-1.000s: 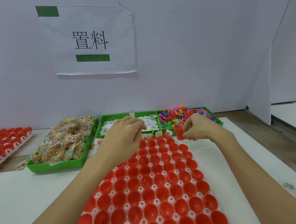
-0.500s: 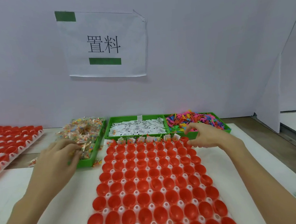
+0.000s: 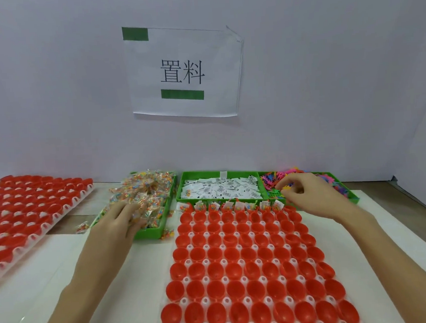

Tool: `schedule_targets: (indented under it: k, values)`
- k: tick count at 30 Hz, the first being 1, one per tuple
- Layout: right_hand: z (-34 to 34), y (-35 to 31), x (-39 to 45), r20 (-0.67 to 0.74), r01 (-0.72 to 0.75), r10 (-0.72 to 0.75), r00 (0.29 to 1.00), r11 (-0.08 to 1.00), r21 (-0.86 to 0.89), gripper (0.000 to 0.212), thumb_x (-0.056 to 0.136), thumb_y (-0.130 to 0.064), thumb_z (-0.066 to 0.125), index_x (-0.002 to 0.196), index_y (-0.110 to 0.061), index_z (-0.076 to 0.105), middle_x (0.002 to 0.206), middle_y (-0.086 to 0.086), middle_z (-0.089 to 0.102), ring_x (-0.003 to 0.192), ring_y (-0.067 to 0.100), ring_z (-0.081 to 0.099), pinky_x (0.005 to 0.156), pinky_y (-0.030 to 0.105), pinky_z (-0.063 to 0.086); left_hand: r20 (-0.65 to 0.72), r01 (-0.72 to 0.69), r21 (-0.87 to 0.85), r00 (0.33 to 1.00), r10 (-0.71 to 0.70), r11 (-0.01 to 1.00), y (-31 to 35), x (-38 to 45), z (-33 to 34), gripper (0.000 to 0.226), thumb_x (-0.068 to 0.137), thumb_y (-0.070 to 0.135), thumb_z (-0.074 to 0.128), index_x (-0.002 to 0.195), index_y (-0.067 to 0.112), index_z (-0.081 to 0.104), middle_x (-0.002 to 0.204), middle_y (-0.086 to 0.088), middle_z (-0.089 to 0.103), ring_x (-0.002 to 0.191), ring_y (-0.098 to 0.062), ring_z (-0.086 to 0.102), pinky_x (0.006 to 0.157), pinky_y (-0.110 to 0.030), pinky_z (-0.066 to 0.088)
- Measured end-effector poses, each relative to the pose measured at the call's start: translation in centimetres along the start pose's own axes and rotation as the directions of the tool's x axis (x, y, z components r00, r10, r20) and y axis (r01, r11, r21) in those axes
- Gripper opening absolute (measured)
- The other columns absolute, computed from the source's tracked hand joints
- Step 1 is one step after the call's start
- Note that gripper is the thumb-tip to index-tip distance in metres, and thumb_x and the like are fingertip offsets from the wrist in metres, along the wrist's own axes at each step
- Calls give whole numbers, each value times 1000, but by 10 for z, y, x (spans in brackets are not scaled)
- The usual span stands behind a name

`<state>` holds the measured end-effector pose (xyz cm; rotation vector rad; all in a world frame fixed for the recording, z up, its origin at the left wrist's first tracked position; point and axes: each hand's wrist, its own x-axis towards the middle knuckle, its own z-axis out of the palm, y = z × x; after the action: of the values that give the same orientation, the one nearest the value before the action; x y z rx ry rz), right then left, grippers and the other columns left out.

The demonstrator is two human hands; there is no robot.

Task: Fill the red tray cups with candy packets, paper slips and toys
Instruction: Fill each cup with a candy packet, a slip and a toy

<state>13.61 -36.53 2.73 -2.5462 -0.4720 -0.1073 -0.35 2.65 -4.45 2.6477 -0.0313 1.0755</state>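
Two bare hands reach across a white table (image 3: 50,268) toward green plastic bins at the foot of a pale wall. The left hand (image 3: 121,219) lies in the heap of clear candy packets filled with coloured sweets (image 3: 143,196), fingers spread and bent among the wrappers; whether it grips one cannot be told. The right hand (image 3: 307,195) hovers at the bin of bright plastic toys (image 3: 334,180), its thumb and forefinger pinched together over the pile, though what they hold is too small to make out. Between those bins sits a green bin of white printed paper slips (image 3: 221,189). Directly in front of the person lies the white tray of red plastic cups (image 3: 245,272); only its far row holds packets and slips. A second tray of red cups (image 3: 26,214) rests at the left, and a paper sign with black characters and green tape (image 3: 183,72) hangs on the wall.
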Motion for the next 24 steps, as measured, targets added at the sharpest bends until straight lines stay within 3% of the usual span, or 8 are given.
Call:
schedule_targets:
  k: [4, 8, 11, 14, 17, 21, 24]
  values:
    - [15, -24, 21, 9, 49, -48, 999, 997, -52, 15, 99, -21, 60, 103, -25, 74, 82, 8, 72, 63, 15, 59, 58, 27, 44, -27, 98, -116, 994, -101, 988, -1, -1, -2, 21, 77, -3, 85, 93, 3, 74, 95, -5, 68, 74, -25, 68, 70, -34, 53]
    - [32, -40, 48, 68, 25, -15, 998, 988, -150, 15, 99, -20, 64, 103, -20, 79, 105, 3, 72, 91, 24, 70, 81, 33, 55, -36, 53, -142, 998, -59, 988, -1, -3, 0, 21, 73, -10, 86, 76, 5, 71, 88, -3, 65, 71, -24, 62, 66, -34, 51]
    - [43, -40, 64, 99, 3, 20, 995, 973, -232, 13, 95, -14, 70, 100, -11, 81, 114, 6, 75, 102, 21, 71, 87, 32, 56, -64, 12, -131, 998, -20, 991, -2, -4, 3, 25, 71, -14, 85, 74, 5, 67, 88, -3, 64, 78, -22, 58, 70, -31, 46]
    - [50, -34, 74, 94, -48, 84, 992, 940, -337, 12, 90, -10, 73, 96, -4, 81, 107, 9, 78, 96, 20, 73, 87, 34, 59, -121, 4, -109, 993, -17, 994, -1, -6, 4, 23, 74, -7, 85, 75, 6, 66, 87, -2, 63, 85, -17, 48, 74, -26, 39]
    - [53, -31, 78, 83, -110, 150, 985, 924, -367, 20, 87, -23, 80, 94, -4, 82, 100, 9, 79, 90, 22, 74, 86, 39, 60, -136, 18, -105, 990, -32, 994, 3, -8, 1, 13, 77, 6, 87, 78, 9, 74, 85, 0, 64, 85, -23, 49, 70, -31, 44]
    - [56, -30, 80, 76, -138, 175, 982, 926, -350, 25, 85, -28, 82, 95, -5, 81, 101, 7, 79, 91, 22, 73, 86, 36, 58, -75, 23, -141, 997, -34, 990, 5, -7, 3, 12, 77, 2, 87, 77, 7, 75, 79, -2, 64, 71, -23, 58, 65, -30, 47]
    - [57, -29, 80, 73, -152, 185, 980, 934, -323, 24, 86, -23, 81, 99, -4, 80, 108, 8, 77, 98, 23, 72, 90, 35, 58, -68, -29, -119, 997, 21, 993, 6, -7, 6, 11, 77, 0, 86, 80, 5, 77, 78, -3, 66, 73, -25, 61, 67, -28, 46]
